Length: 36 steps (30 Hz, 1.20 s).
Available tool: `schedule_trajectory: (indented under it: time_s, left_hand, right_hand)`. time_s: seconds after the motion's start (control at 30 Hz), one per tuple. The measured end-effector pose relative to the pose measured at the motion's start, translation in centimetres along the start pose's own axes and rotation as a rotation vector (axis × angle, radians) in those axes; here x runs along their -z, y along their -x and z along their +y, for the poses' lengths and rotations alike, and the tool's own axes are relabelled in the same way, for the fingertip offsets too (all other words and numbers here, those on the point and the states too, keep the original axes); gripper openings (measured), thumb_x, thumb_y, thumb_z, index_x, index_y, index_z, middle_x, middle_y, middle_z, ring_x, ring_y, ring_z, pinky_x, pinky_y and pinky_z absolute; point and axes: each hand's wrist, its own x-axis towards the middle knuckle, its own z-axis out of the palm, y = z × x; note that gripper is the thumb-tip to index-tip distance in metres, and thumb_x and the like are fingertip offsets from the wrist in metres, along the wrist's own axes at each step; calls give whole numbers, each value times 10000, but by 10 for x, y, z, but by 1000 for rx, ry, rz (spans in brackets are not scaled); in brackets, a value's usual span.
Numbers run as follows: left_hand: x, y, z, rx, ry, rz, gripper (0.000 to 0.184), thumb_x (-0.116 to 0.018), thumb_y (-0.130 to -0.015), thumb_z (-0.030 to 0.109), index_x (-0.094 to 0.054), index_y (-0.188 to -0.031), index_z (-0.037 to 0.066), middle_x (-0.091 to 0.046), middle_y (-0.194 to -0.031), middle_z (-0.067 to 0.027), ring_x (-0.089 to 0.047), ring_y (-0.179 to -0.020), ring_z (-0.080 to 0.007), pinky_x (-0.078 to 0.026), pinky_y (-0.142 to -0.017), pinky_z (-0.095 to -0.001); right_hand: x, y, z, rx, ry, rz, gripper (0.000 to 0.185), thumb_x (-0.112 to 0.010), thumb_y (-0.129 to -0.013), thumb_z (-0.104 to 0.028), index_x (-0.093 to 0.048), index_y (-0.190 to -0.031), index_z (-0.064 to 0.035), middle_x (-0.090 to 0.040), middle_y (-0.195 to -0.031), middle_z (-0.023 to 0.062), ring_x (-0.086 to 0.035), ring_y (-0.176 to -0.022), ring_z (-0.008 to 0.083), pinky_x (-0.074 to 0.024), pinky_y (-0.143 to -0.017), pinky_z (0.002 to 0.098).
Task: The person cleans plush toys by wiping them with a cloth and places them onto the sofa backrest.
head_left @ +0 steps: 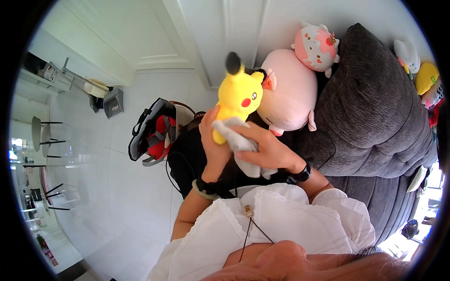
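A yellow plush toy (232, 96) with a black-tipped ear and a red cheek is held upright in front of my chest. My left hand (213, 138) is wrapped round its lower left side. In my right hand (267, 147) is a light grey cloth (243, 147), pressed against the toy's lower body, with its loose end hanging below my fingers. The cloth covers part of the toy's underside. Just right of the toy lies a large pink pig plush (290, 91).
A grey tufted sofa (375, 103) fills the right side, with a small pink-and-white plush (316, 47) beside it. A red and black bag (157, 133) stands on the white tiled floor (112, 187). Chairs (42, 136) are at the far left.
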Motion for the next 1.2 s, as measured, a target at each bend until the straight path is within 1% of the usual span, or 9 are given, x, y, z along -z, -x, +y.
schedule_trajectory:
  time_s: [0.07, 0.1, 0.23, 0.33, 0.63, 0.87, 0.97, 1.07, 1.2]
  left_hand:
    - [-9, 7, -16, 335, 504, -19, 606, -769, -835, 130, -531, -1386, 46, -599, -1308, -157, -585, -1193, -296, -458, -1023, -401]
    - [-10, 6, -16, 500, 757, -25, 616, -773, -840, 133, -519, -1394, 43, -614, -1300, -142, -606, -1182, -271, -471, -1016, -385]
    - [-2, 1, 6, 367, 237, -87, 636, -785, -818, 84, -523, -1395, 26, -629, -1261, -120, -629, -1153, -240, -483, -1001, -344]
    - [-3, 4, 4, 322, 118, -85, 620, -782, -816, 67, -538, -1385, 25, -629, -1270, -118, -626, -1156, -225, -477, -1004, -338]
    - [14, -9, 8, 512, 566, -90, 602, -740, -812, 3, -526, -1375, -16, -642, -1251, -110, -634, -1116, -190, -502, -972, -317]
    - [25, -10, -2, 682, 995, -47, 583, -649, -814, -35, -480, -1372, -20, -631, -1204, -124, -660, -1032, -245, -553, -873, -343]
    - [36, -10, -11, 712, 1130, -145, 572, -641, -810, -1, -474, -1356, -6, -629, -1178, -128, -664, -985, -250, -567, -781, -350]
    - [43, -6, -17, 686, 1237, -254, 611, -622, -818, -39, -462, -1407, -38, -618, -1266, -137, -633, -1144, -242, -519, -972, -341]
    - [34, -9, -8, 676, 1098, -189, 616, -634, -823, -39, -457, -1414, -40, -616, -1274, -139, -636, -1139, -239, -518, -976, -340]
  right_hand:
    - [9, 2, -1, 15, -197, -240, 629, -724, -791, -76, -553, -1397, -76, -578, -1236, 222, -626, -1054, 422, -535, -884, 395]
    - [11, 1, -6, 45, -75, -132, 627, -722, -791, -75, -556, -1395, -77, -588, -1219, 227, -629, -1045, 422, -536, -878, 398]
    - [8, -3, -3, -5, 274, 271, 638, -739, -768, -89, -569, -1383, -101, -620, -1084, 226, -652, -925, 414, -554, -789, 432]
    - [4, -5, 1, -15, 431, 238, 649, -748, -750, -88, -587, -1374, -166, -611, -1078, 215, -660, -888, 397, -557, -741, 439]
    - [11, 2, 10, 16, 533, 273, 640, -739, -738, -65, -626, -1340, -250, -619, -1075, 193, -668, -867, 378, -563, -742, 418]
    - [26, 8, 16, -48, 401, 289, 563, -721, -774, -34, -632, -1323, -121, -615, -1108, 184, -657, -961, 369, -534, -869, 398]
    - [28, 11, 30, -115, 462, 329, 580, -736, -778, -76, -619, -1339, -165, -618, -1083, 206, -657, -904, 415, -549, -790, 439]
    - [35, 11, 24, -149, 432, 479, 550, -729, -794, -69, -624, -1332, -112, -618, -1060, 197, -664, -902, 380, -541, -791, 413]
    - [41, 11, 7, -58, 382, 611, 553, -734, -789, -47, -623, -1330, -75, -622, -1074, 189, -651, -943, 342, -528, -828, 389]
